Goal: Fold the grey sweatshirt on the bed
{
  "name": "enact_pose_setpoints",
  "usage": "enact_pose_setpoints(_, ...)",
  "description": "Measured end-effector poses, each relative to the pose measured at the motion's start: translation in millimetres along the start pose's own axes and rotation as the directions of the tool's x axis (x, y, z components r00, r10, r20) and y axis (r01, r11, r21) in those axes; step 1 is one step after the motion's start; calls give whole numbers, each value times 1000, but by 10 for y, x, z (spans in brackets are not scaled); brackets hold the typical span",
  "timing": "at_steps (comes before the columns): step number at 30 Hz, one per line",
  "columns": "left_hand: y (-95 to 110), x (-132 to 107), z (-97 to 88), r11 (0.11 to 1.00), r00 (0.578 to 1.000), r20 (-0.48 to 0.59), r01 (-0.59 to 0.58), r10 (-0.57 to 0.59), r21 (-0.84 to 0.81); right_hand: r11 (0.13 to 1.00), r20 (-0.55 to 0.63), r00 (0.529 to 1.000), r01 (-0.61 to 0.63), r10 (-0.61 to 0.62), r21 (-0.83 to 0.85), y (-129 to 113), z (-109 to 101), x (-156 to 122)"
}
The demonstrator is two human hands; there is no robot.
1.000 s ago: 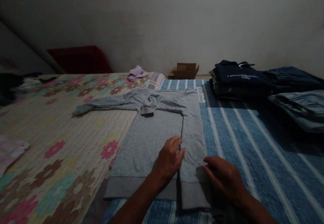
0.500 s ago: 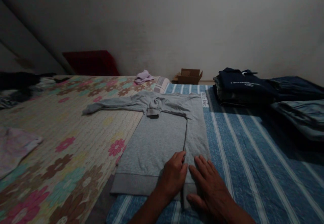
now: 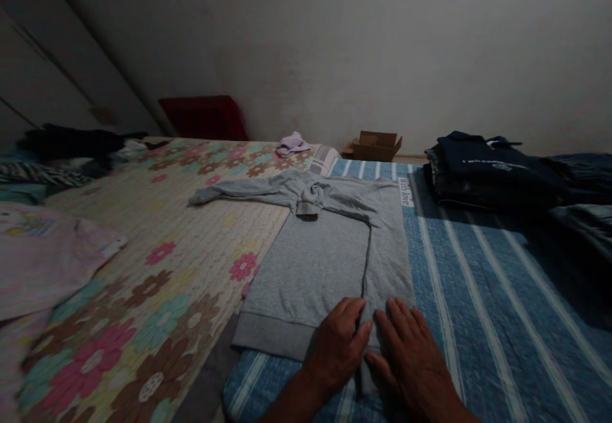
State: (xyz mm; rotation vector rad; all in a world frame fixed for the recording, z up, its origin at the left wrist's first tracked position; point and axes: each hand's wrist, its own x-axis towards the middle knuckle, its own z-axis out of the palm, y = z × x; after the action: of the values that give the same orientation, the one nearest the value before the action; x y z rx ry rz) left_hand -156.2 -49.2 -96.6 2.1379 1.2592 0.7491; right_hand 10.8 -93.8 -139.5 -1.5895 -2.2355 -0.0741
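Our left hand (image 3: pixel 337 341) curls, grip unclear, beside our flat-spread right hand (image 3: pixel 412 351); under and beyond them lies a grey long-sleeved fabric sweatshirt (image 3: pixel 318 260). We're likely smoothing its folded side (image 3: pixel 389 254); the next move needs it kept straight.

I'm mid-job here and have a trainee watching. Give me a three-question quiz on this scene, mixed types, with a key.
1. Multiple choice: which of these does the right grip touch?
A) the pink garment
B) the gray garment
C) the folded navy garment

2. True or false: the open cardboard box sits beyond the gray garment, near the wall.

3. Fill in: the white strip at the gray garment's right edge reads "With ____".

Key: 1 B; 2 true; 3 love
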Motion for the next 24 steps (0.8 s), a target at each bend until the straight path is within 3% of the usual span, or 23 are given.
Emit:
enact_pose_setpoints(7, 21, -85, -24, 999, 999, -42, 3, -5, -52, 988, 22, 993, 117, -120, 104, 0, -155, 204)
enact_pose_setpoints(11, 14, -106, -39, 998, 999, -35, -8, 6, -67, 982, 211, 967, 113, -143, 150, 191, -362, 555)
enact_pose_setpoints(15, -13, -139, -52, 999, 1000, -11, -16, 16, -34, 999, 401, 915, 47, -50, 17, 423, -510, 1021)
enact_pose_setpoints(18, -36, -156, -59, 1000, 1000, 25, -12, 12, -9, 990, 510, 853, 140, -108, -25, 483, -544, 1345)
enact_pose_setpoints(21, -39, -153, -72, 1000, 999, 54, -4, 5, -9, 967, 623, 763, 252, -175, -37, 448, -532, 1597)
enact_pose_setpoints(24, -24, -142, -94, 1000, 997, 80, -4, 5, -15, 958, 668, 717, 286, -198, -22, 403, -501, 1759)
